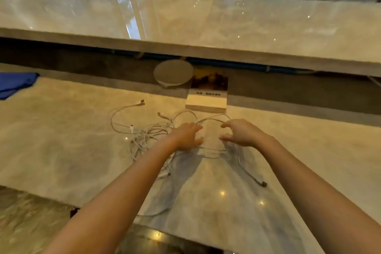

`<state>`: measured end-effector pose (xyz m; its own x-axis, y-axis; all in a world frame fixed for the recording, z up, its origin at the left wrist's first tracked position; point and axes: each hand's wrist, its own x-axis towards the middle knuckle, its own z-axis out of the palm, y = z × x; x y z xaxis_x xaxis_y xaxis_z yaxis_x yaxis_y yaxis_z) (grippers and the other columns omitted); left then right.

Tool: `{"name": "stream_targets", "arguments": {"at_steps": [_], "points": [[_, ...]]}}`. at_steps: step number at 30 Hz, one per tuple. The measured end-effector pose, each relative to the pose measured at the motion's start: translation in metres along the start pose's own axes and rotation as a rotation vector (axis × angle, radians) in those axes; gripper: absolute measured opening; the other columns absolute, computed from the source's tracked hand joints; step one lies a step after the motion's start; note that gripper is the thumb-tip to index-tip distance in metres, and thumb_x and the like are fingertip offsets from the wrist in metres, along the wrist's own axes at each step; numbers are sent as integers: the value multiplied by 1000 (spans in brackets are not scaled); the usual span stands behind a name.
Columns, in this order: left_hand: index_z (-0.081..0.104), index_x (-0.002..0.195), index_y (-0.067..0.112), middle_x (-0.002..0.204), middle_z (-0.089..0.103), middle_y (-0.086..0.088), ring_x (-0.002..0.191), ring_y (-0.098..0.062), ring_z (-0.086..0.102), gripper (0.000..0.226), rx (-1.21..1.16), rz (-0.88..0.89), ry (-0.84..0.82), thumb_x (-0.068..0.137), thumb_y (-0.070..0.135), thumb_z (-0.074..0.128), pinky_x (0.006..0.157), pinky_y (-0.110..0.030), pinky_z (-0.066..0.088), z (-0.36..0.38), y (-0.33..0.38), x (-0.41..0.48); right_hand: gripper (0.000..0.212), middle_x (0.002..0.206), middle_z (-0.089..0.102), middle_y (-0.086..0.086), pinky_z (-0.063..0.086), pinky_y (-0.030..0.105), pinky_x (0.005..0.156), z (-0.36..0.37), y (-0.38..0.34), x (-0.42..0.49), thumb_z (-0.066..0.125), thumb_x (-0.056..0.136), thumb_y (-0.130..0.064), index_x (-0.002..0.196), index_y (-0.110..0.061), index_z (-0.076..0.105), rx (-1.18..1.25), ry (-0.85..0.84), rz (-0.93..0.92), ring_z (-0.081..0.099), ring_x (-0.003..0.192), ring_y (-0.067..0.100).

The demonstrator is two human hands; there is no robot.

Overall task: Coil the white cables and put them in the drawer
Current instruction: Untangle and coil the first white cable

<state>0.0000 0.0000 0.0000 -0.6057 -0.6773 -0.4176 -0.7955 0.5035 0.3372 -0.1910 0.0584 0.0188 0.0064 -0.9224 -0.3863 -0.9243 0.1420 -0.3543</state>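
Our left hand (186,136) and right hand (240,132) spread open over tangled white cables (148,134) on tabletop (61,140), gripping nothing.

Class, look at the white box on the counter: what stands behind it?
Behind the white box stand a dark picture card and, to its left, a round grey disc. The box hides the card's lower edge; the shelf above shadows the rest.

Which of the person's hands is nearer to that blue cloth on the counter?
The left. The left hand hovers over the tangled white cables, on the same side as the blue cloth at the counter's far left edge. The right hand lies farther right.
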Motion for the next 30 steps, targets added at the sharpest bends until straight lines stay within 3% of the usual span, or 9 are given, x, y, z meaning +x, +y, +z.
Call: {"name": "stream_targets", "arguments": {"at_steps": [5,10,15,18,21,23,25,28,30], "points": [[15,150,24,160,3,-8,146,-29,1,56,212,-18,36,99,44,28,116,-48,4,57,-4,-3,25,112,56,12,43,39,87,53,31,-19,52,87,-15,107,-6,63,-69,106,-24,52,107,33],[9,151,26,160,-4,-4,146,-25,-8,55,168,-12,143,101,42,24,116,-43,-4,78,-6,-6,35,141,45,14,30,31,107,89,54,-34,47,96,-12,130,-5,53,62,300,-50,40,129,31],[9,151,27,160,-3,-3,146,-24,-8,55,128,-36,154,100,42,25,116,-46,-4,78,-5,-4,14,107,67,6,46,36,83,80,73,-39,59,85,-8,96,-11,67,-5,400,-131,56,103,29],[13,150,29,160,-4,-4,146,-31,-9,52,84,-97,155,101,38,28,115,-52,-6,77,6,-6,7,94,65,3,34,31,75,73,80,-40,64,80,-10,85,-14,62,-143,403,-204,54,92,30],[28,146,26,160,1,-10,144,-39,-5,46,43,-160,234,100,33,31,114,-55,-6,74,26,-6,4,97,61,5,28,30,79,68,84,-34,60,84,-14,88,-16,59,-254,374,-318,51,92,29],[40,140,21,157,18,-11,145,-33,6,43,-28,-121,340,99,34,36,116,-49,0,68,43,-8,7,100,59,5,30,31,85,63,82,-30,54,88,-14,93,-16,57,-270,323,-358,49,95,27],[51,132,16,144,44,-9,137,-26,31,40,-153,-20,412,98,34,42,112,-38,20,61,59,-12,6,95,58,3,34,29,81,54,72,-29,49,91,-17,93,-20,54,-206,295,-359,49,90,23],[56,127,15,111,68,-6,105,-20,60,35,-335,27,367,98,31,44,89,-34,47,50,77,-16,7,83,59,2,39,31,68,34,52,-28,50,91,-14,86,-18,53,-129,350,-381,52,75,23],[60,119,14,85,70,-3,75,-14,64,29,-479,5,335,98,25,42,70,-30,51,41,82,-18,6,83,60,1,39,30,68,18,41,-29,51,91,-14,88,-16,56,-84,399,-402,52,74,20]]}}
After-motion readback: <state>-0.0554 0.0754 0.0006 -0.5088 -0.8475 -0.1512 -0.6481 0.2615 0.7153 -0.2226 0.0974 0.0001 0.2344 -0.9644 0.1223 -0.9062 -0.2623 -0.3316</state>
